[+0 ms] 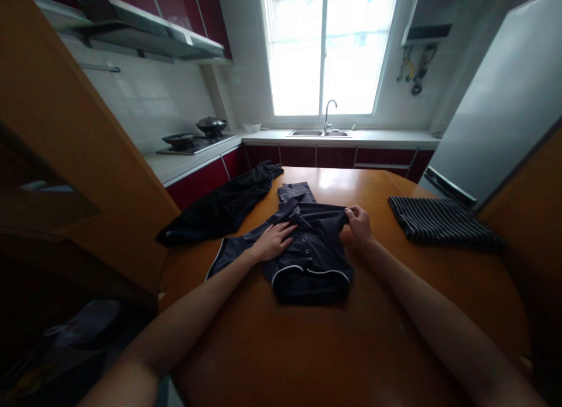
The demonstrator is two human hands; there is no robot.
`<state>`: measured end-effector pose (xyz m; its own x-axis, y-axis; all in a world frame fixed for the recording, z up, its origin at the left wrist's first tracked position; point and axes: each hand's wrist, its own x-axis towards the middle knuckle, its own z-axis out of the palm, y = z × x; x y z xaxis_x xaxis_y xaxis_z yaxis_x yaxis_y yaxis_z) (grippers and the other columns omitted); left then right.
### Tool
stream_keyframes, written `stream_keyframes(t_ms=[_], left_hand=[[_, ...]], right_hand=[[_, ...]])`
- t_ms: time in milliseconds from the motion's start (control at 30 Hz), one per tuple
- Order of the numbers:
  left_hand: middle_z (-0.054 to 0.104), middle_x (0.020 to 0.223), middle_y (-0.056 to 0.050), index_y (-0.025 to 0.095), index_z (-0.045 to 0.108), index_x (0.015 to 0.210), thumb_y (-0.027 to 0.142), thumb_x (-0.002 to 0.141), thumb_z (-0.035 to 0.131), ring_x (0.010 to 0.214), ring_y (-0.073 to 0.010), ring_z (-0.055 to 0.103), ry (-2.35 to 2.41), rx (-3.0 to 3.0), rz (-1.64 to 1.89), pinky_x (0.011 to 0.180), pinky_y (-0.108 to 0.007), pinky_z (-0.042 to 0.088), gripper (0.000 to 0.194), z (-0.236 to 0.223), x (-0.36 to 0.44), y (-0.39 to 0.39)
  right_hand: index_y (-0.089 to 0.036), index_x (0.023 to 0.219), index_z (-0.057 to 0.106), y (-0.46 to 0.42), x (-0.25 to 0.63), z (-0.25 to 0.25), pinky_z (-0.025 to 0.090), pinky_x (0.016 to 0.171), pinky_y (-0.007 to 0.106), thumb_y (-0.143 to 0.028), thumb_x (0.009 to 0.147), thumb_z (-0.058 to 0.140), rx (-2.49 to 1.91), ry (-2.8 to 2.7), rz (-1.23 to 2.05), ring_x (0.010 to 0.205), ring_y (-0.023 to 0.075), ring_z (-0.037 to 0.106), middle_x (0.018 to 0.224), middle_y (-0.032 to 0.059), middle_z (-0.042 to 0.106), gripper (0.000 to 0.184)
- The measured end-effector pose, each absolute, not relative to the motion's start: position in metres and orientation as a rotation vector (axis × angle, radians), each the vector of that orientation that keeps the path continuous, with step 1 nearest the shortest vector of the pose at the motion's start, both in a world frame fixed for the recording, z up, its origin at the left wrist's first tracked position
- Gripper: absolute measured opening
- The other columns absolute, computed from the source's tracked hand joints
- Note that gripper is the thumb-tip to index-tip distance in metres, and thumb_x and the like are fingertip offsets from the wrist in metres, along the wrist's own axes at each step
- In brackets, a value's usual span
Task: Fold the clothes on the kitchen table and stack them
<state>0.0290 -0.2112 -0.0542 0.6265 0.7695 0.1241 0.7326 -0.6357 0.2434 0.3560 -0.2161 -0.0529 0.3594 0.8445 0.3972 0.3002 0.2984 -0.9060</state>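
Note:
A dark polo shirt [325, 231] with white piping on its collar lies on the wooden table, collar toward me. My left hand [274, 241] rests flat on the shirt's left part, fingers spread, beside the buttoned placket. Between thumb and fingers, my right hand [357, 221] pinches the shirt's right edge. One sleeve, also edged in white, stretches out to the left under my left forearm. Part of the shirt lies folded across at the far end.
The round wooden table [307, 348] fills the foreground. Black clothing [223, 205] lies at its far left, and a folded striped cloth [443, 222] at its right. Behind stand a counter with a sink [307, 133], a stove with a lidded pan [211, 125], and a refrigerator [500, 96].

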Motion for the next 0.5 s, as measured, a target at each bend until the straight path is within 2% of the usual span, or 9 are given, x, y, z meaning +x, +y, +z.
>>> stream_keyframes(t_ms=[167, 333, 433, 500], left_hand=[[0.038, 0.161, -0.01, 0.028, 0.043, 0.154, 0.049, 0.104, 0.04, 0.148, -0.0296, 0.034, 1.284, 2.654, 0.298, 0.121, -0.055, 0.023, 0.054, -0.053, 0.016, -0.203], [0.034, 0.163, -0.011, 0.028, 0.043, 0.154, 0.049, 0.104, 0.039, 0.15, -0.0317, 0.03, 1.351, 2.632, 0.287, 0.12, -0.06, 0.019, 0.055, -0.052, 0.017, -0.206], [0.027, 0.166, -0.012, 0.024, 0.039, 0.156, 0.051, 0.103, 0.037, 0.154, -0.0339, 0.02, 1.485, 2.596, 0.293, 0.12, -0.062, 0.016, 0.059, -0.053, 0.021, -0.209], [0.023, 0.167, -0.015, 0.019, 0.036, 0.157, 0.052, 0.103, 0.037, 0.155, -0.0342, 0.013, 1.584, 2.562, 0.293, 0.121, -0.061, 0.015, 0.064, -0.054, 0.022, -0.211]], right_hand=[[-0.021, 0.078, 0.059, -0.204, 0.406, -0.053, 0.044, 0.054, 0.027, -0.045, 0.063, 0.077, -1.296, -0.809, 0.587, 0.059, 0.0158, 0.053, 0.064, -0.0016, 0.058, 0.034], [-0.024, 0.084, 0.053, -0.205, 0.437, -0.056, 0.055, 0.062, 0.029, -0.043, 0.068, 0.073, -1.216, -0.707, 0.672, 0.066, 0.017, 0.062, 0.073, -0.0006, 0.062, 0.032], [-0.023, 0.094, 0.059, -0.211, 0.439, -0.059, 0.058, 0.066, 0.034, -0.036, 0.067, 0.077, -1.212, -0.805, 0.78, 0.071, 0.0204, 0.066, 0.078, 0.0025, 0.067, 0.035], [-0.02, 0.099, 0.064, -0.214, 0.436, -0.061, 0.059, 0.07, 0.037, -0.027, 0.061, 0.081, -1.299, -0.965, 0.782, 0.075, 0.0226, 0.067, 0.081, 0.0043, 0.069, 0.042]])
